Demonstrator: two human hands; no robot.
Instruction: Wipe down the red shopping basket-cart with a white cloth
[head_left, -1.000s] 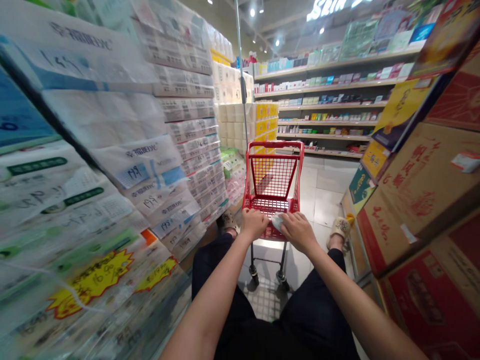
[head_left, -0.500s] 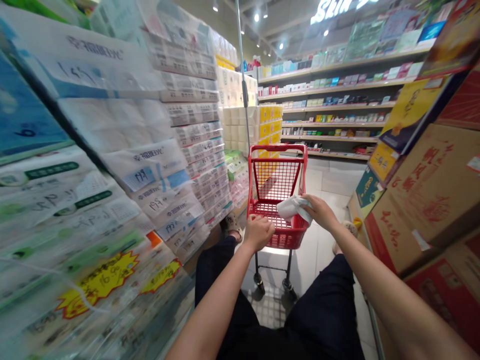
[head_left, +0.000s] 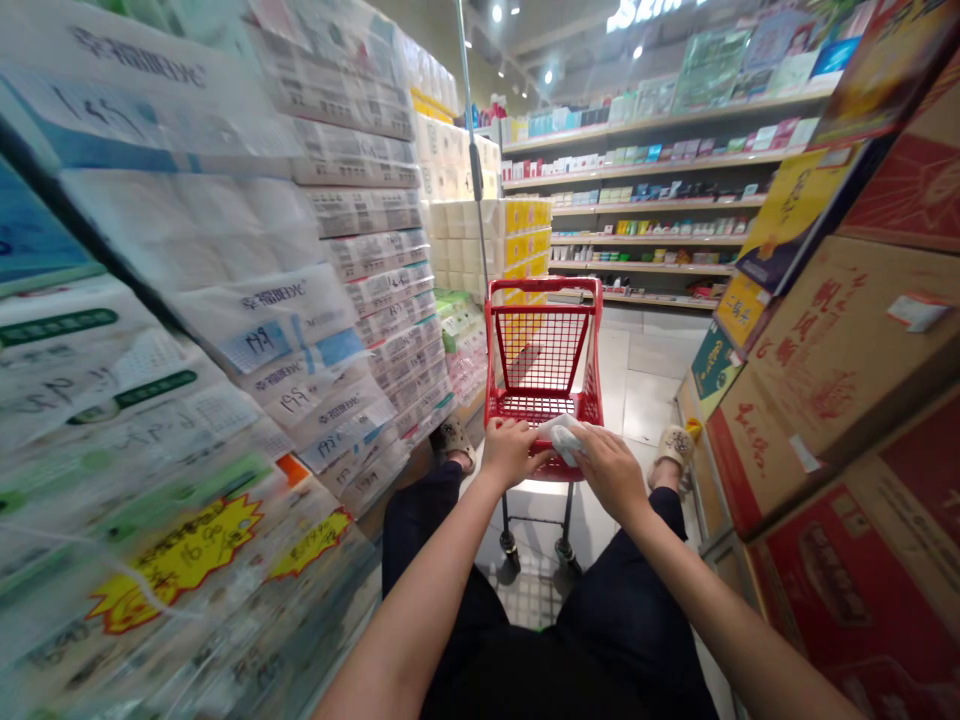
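Observation:
A small red shopping cart (head_left: 544,290) with a mesh basket stands on wheels between my knees. My left hand (head_left: 511,455) is closed round the left part of its near rim. In my right hand (head_left: 611,472) is a crumpled white cloth (head_left: 562,436), which may be paper tissue. The fingers press it against the near rim, a little to the right of my left hand. Part of the rim is hidden under the cloth and both hands. No goods show inside the basket.
Tall stacks of wrapped tissue packs (head_left: 360,210) rise close on the left, with yellow price tags (head_left: 180,560) in front. Cardboard cartons (head_left: 847,340) line the right side. Shelves of small boxes (head_left: 652,160) stand at the back. A thin metal pole (head_left: 474,165) rises beyond the cart.
My right hand has brought the white cloth left and down, from the basket's right side to the near rim beside my left hand. The left hand stays on the rim.

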